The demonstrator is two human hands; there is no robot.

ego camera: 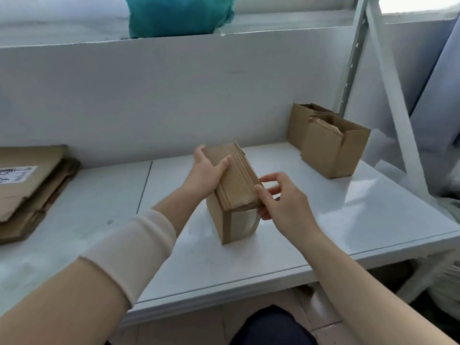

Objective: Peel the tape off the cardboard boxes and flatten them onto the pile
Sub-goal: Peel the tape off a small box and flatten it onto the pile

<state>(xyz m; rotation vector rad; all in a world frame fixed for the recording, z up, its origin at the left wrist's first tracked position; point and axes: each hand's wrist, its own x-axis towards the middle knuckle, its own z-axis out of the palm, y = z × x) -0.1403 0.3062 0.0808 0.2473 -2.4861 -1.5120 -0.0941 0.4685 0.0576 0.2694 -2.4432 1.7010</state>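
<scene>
1. Already, a pile of flattened cardboard lies at the left end of the white table, so some boxes look done.
2. A sealed box stands mid-table with clear tape across its near face.
3. The left hand grips the box's top, and the right hand pinches the tape at the near top corner.
4. Two open boxes stand at back right, not yet flattened.

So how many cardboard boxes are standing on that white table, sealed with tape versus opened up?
Taped box: 1
Opened boxes: 2 (front one, rear one)
Total: 3
</scene>
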